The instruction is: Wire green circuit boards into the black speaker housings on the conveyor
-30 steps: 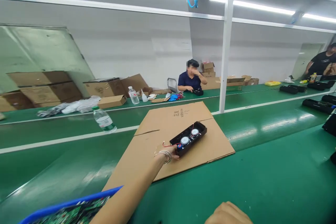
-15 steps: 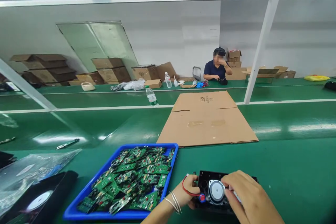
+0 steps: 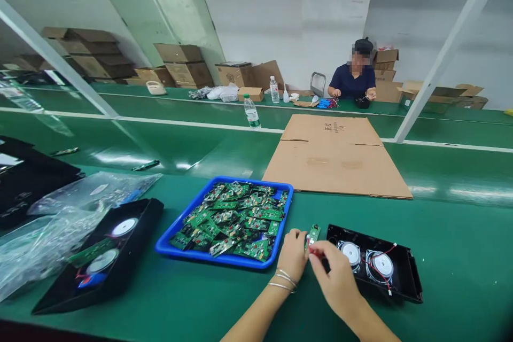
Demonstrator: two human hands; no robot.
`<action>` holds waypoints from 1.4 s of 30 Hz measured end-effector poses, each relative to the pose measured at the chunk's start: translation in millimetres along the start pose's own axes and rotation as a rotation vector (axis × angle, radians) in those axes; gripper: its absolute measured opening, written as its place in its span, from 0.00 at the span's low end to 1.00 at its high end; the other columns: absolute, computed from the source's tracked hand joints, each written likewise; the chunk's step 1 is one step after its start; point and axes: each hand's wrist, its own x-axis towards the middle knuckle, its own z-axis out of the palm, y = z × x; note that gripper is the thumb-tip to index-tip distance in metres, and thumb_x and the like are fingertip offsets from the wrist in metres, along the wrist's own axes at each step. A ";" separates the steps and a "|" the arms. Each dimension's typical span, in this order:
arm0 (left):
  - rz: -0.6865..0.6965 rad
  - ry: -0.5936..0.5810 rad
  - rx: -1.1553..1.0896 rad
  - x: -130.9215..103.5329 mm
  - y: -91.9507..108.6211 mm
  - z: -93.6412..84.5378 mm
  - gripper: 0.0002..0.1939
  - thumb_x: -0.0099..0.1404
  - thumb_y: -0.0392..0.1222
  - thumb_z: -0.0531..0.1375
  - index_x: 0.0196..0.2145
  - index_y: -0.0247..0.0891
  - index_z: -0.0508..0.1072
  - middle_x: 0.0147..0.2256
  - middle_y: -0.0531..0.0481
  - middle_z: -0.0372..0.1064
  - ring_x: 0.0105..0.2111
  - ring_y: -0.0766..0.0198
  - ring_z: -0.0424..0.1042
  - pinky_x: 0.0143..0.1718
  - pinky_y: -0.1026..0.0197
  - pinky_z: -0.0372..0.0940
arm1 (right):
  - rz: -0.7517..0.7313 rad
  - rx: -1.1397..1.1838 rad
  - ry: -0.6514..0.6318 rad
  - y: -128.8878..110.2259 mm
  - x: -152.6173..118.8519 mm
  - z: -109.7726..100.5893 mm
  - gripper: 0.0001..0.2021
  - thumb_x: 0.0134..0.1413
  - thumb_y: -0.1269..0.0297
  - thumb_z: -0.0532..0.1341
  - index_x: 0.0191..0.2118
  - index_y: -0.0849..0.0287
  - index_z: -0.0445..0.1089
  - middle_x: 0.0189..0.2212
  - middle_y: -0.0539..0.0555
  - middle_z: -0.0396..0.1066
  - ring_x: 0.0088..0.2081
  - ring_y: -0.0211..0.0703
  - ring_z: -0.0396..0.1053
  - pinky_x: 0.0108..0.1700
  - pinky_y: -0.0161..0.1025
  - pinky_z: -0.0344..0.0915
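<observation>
My left hand [image 3: 294, 254], with bracelets at the wrist, is closed by the lower end of a small green circuit board [image 3: 315, 233]. My right hand [image 3: 335, 278] pinches a red wire [image 3: 311, 248] beside that board, close to the left fingertips. Just right of the hands lies a black speaker housing [image 3: 414, 278] with two round speakers and thin red wires with white plugs. To the left of my hands is a blue tray [image 3: 160, 246] full of green circuit boards.
A second black housing [image 3: 136, 246] and clear plastic bags [image 3: 60, 235] lie at the left. Flat cardboard [image 3: 336, 171] and a bottle [image 3: 252, 113] are ahead. Across the bench sits a person [image 3: 352, 77] near cardboard boxes [image 3: 188, 69].
The view has tilted down and shifted left. Both hands have left the black housing and come together over the small board and red wire. The seated person has lowered a hand from the face.
</observation>
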 end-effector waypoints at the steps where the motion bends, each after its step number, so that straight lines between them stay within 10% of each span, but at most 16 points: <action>1: 0.000 0.000 0.008 -1.5 0.9 5.1 0.15 0.52 0.32 0.54 0.40 0.30 0.68 0.40 0.36 0.63 0.45 0.48 0.61 0.51 0.46 0.53 | 0.071 0.083 0.012 -0.5 0.8 -5.5 0.08 0.57 0.65 0.50 0.36 0.60 0.64 0.27 0.53 0.67 0.29 0.39 0.66 0.31 0.36 0.65; 6: -0.040 -0.054 -0.056 -3.2 0.2 10.9 0.10 0.53 0.30 0.53 0.34 0.35 0.67 0.34 0.43 0.62 0.40 0.52 0.63 0.48 0.47 0.55 | 0.403 0.412 0.099 14.1 3.5 -32.6 0.17 0.55 0.53 0.54 0.44 0.62 0.62 0.24 0.50 0.65 0.16 0.29 0.55 0.19 0.30 0.57; 15: -0.167 -0.276 -0.629 -29.2 2.8 -5.2 0.10 0.55 0.45 0.53 0.27 0.39 0.54 0.34 0.46 0.68 0.35 0.60 0.70 0.33 0.57 0.68 | 0.534 0.551 0.175 33.4 11.7 -50.0 0.18 0.47 0.51 0.60 0.35 0.62 0.64 0.28 0.54 0.70 0.17 0.28 0.57 0.20 0.30 0.57; 23: -0.176 -0.234 -0.892 -64.0 20.9 -20.7 0.24 0.55 0.43 0.59 0.47 0.36 0.57 0.41 0.42 0.69 0.29 0.65 0.69 0.26 0.64 0.65 | 0.473 0.490 0.038 6.1 -10.4 -36.5 0.09 0.50 0.59 0.60 0.32 0.60 0.70 0.23 0.52 0.69 0.21 0.33 0.65 0.26 0.31 0.65; 36: 0.334 -0.083 -0.350 -72.2 15.0 -29.9 0.13 0.61 0.39 0.55 0.43 0.47 0.72 0.41 0.47 0.67 0.41 0.62 0.67 0.43 0.61 0.63 | 0.162 0.157 0.080 5.6 -31.7 -20.0 0.04 0.56 0.67 0.56 0.32 0.56 0.68 0.35 0.52 0.64 0.40 0.38 0.65 0.38 0.32 0.65; 42: 0.184 0.029 -0.529 -76.1 14.9 -31.5 0.22 0.54 0.37 0.62 0.48 0.43 0.67 0.40 0.48 0.71 0.40 0.61 0.69 0.41 0.62 0.66 | 0.090 0.095 0.111 1.1 -32.5 -13.4 0.04 0.56 0.68 0.57 0.31 0.56 0.68 0.35 0.52 0.62 0.40 0.37 0.64 0.36 0.30 0.64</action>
